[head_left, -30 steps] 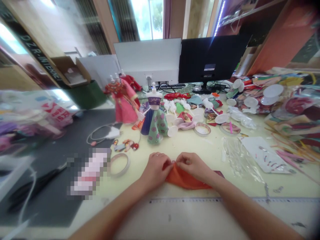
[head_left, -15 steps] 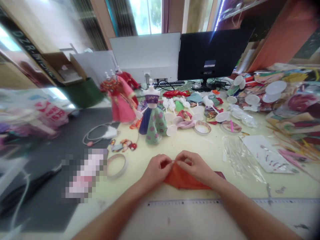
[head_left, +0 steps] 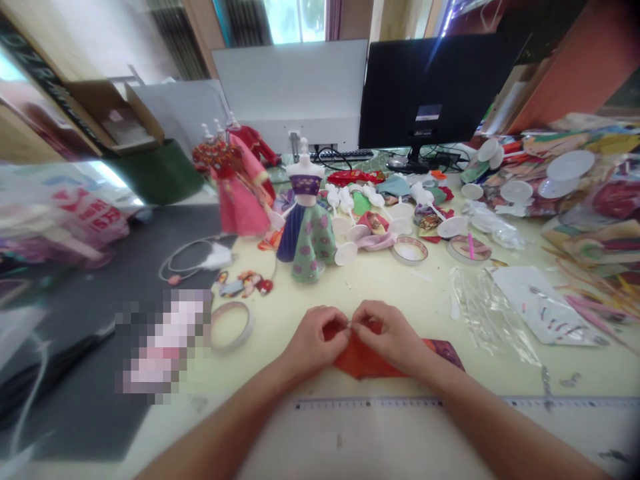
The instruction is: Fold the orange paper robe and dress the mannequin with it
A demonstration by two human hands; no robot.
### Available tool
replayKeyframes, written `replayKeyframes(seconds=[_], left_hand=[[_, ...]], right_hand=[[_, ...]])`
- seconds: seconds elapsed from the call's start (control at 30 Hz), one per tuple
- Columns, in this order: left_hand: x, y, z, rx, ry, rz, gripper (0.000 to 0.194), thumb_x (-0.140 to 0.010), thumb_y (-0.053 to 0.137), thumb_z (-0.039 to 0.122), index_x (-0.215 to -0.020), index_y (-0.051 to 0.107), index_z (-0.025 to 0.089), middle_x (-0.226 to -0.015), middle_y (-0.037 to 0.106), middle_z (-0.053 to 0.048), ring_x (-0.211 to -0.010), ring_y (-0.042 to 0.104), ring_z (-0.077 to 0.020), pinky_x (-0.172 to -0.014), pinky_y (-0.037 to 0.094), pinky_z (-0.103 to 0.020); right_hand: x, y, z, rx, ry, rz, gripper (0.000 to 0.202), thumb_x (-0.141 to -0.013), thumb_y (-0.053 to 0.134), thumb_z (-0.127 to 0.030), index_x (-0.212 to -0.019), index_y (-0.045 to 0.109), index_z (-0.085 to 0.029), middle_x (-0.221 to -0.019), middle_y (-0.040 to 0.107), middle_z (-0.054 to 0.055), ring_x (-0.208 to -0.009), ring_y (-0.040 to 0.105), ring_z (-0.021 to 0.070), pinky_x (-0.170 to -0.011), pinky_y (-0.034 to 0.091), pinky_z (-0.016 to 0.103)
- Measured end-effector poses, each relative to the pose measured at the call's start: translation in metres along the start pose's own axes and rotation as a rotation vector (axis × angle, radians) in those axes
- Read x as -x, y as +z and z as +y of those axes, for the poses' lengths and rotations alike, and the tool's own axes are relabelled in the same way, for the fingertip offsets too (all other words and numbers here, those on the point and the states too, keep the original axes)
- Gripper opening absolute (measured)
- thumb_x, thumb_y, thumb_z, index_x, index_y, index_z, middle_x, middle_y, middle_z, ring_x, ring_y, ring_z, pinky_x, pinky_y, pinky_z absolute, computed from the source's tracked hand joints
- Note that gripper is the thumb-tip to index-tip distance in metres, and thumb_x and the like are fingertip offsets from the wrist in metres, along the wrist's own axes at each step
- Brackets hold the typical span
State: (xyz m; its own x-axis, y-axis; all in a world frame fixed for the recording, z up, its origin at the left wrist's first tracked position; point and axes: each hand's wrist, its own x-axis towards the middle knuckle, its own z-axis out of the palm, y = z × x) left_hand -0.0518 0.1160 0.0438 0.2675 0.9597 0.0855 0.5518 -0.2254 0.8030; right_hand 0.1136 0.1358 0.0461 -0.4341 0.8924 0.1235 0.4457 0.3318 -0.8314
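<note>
A piece of orange-red fabric (head_left: 367, 363) lies on the pale table, with a dark patterned end (head_left: 447, 352) showing past my right forearm. My left hand (head_left: 317, 339) is closed in a pinch at the upper edge of the cloth. Facing it, my right hand (head_left: 387, 331) pinches the same edge, and the fingertips of both hands nearly meet. Something small and pale shows between the fingertips, too small to name. Part of the cloth is hidden under my right hand and wrist.
A ruler (head_left: 367, 404) lies along the near side. To the left are a tape roll (head_left: 249, 328) and a white charger cable (head_left: 219, 257). Beyond my hands stands a doll form in a green and blue dress (head_left: 313, 243); two monitors (head_left: 290, 87) stand behind. Plastic bags (head_left: 493, 313) lie right.
The camera view has shifted slightly, so the background sits higher. My hands keep their pinch on the fabric, and more of its patterned end shows at the right.
</note>
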Motion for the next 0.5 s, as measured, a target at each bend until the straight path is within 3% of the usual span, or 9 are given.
replayKeyframes(seconds=[0.5], left_hand=[[-0.0003, 0.0022, 0.002, -0.049, 0.022, 0.016, 0.011, -0.069, 0.046, 0.013, -0.061, 0.052, 0.018, -0.063, 0.057, 0.001, -0.065, 0.051, -0.0125, -0.066, 0.039, -0.026]], right_hand=[[-0.0002, 0.0021, -0.0017, -0.017, 0.023, -0.052, 0.009, -0.067, 0.046, -0.014, -0.061, 0.052, -0.018, -0.064, 0.056, -0.001, -0.065, 0.049, 0.0138, -0.06, 0.037, 0.025]])
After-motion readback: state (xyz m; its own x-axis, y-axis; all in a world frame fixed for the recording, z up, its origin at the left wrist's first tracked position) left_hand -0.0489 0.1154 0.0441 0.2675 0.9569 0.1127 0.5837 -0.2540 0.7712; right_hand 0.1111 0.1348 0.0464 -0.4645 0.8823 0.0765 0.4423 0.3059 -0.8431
